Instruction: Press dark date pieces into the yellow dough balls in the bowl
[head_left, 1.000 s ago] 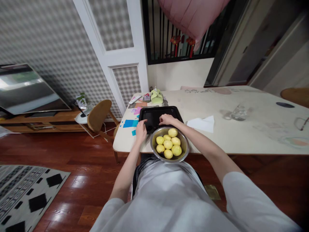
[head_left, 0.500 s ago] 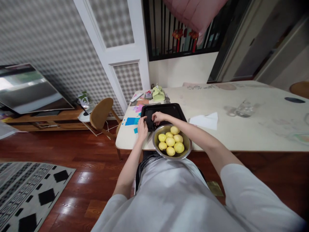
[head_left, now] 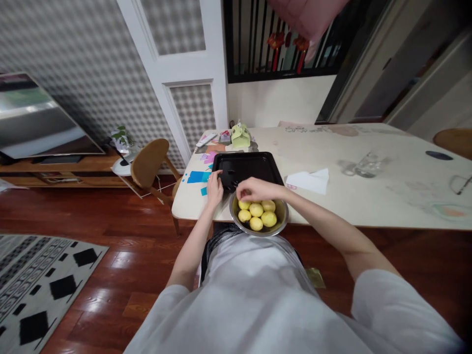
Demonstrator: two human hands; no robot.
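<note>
right hand: the right hand (head_left: 254,189) is now above the far side of the bowl (head_left: 260,233), no longer reaching over the middle of the tray (head_left: 254,166).
right fingers: curled with the tips down; whether they pinch anything, i cannot tell.
left hand: the left hand (head_left: 215,189) stays at the tray's near left edge, fingers bent; a grip on the rim cannot be made out.
lemons: the lemons (head_left: 256,210) sit in the bowl at the table's near edge, the far ones partly covered by the right hand.
dark bits: small dark bits (head_left: 231,172) lie on the black tray, too dim to name.
what it means: the work seems to shift from tray toward bowl, though the hand may only be passing over it.
table: the table (head_left: 309,147) also holds white paper (head_left: 313,181), right of the tray.
</note>
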